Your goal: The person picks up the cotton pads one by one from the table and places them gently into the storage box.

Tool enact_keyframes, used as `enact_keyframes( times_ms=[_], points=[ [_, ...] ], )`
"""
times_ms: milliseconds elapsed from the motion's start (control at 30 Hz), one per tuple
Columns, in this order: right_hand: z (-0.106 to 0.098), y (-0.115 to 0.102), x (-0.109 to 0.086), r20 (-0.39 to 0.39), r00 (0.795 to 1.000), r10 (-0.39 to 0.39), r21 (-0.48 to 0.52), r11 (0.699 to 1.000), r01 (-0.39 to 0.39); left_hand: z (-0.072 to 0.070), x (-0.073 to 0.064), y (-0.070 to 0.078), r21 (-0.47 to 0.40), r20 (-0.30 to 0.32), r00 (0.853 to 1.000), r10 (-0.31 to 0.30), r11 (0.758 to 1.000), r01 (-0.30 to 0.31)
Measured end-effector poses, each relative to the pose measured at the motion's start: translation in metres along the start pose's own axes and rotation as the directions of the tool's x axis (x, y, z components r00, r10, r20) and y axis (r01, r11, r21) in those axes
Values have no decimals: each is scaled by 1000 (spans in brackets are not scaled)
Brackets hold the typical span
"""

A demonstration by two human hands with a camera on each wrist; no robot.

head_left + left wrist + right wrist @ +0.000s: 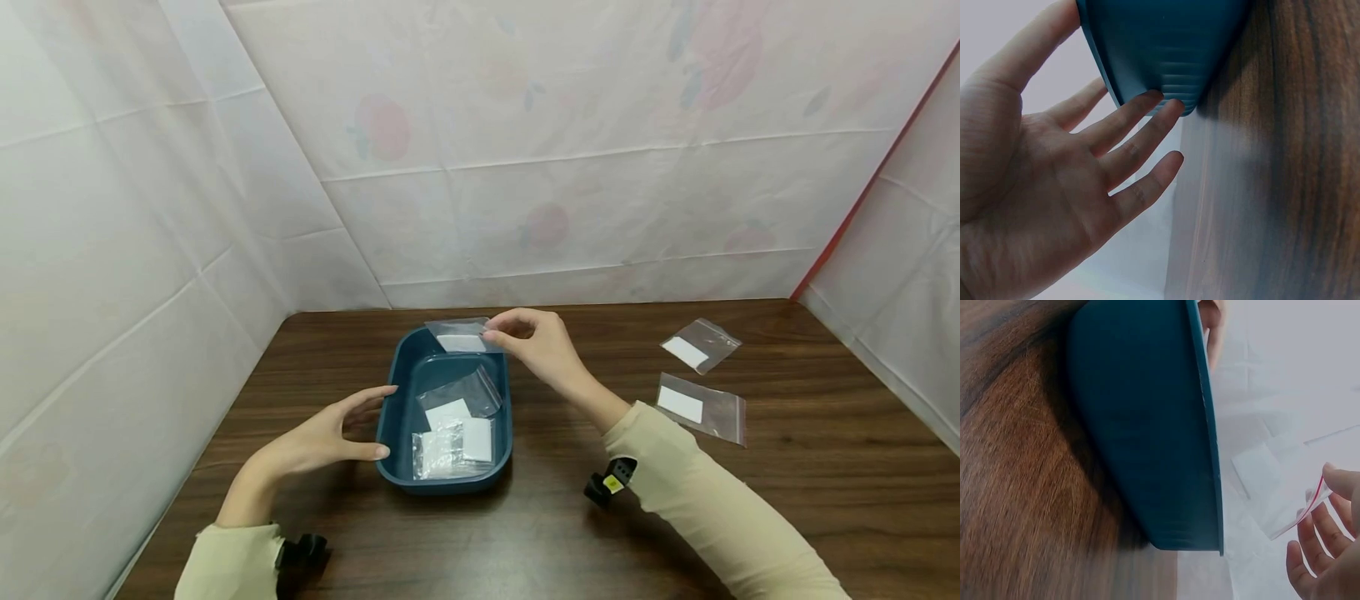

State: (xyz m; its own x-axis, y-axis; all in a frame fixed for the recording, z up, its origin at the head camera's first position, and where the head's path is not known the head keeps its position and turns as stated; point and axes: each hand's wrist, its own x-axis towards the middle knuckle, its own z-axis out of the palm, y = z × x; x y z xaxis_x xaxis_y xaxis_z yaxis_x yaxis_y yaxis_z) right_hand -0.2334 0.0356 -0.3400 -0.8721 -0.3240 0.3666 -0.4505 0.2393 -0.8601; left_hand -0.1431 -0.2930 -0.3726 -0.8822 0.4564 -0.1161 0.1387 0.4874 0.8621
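A dark blue plastic bin [401, 417] stands on the wooden table. My left hand [318, 437] is at its left side, fingers spread, with the thumb and fingertips right at the rim. In the left wrist view, the fingers of the left hand [1129, 144] lie against the bin's outer wall [1166, 44]. Over the bin's far end, my right hand [540, 346] pinches a clear zip bag [460, 342] with a white card inside. The right wrist view shows this zip bag [1266, 481] by its red-edged seal, beyond the bin's rim. Several similar bags [450, 450] lie inside the bin.
Two more zip bags with white cards lie on the table at the right, one farther back [701, 346] and one nearer [701, 408]. A white patterned curtain [562, 167] hangs behind the table [555, 517] and along both sides.
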Motion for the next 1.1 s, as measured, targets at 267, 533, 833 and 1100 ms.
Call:
enact_keyframes(
  times_ms=[267,533,833,1100],
  points=[
    [13,6,8,6,1000,-17,-20,1000,17,-1,1,1,-2,0,1000,-5,1000,5],
    [23,10,12,21,1000,-11,-52,999,12,0,2,1,-6,2,1000,-8,1000,8],
    [35,13,15,30,999,-12,-102,995,15,0,1,0,-7,4,1000,-8,1000,8],
    [41,16,17,27,1000,0,-133,991,3,1,1,2,-14,7,1000,-10,1000,10]
  ],
)
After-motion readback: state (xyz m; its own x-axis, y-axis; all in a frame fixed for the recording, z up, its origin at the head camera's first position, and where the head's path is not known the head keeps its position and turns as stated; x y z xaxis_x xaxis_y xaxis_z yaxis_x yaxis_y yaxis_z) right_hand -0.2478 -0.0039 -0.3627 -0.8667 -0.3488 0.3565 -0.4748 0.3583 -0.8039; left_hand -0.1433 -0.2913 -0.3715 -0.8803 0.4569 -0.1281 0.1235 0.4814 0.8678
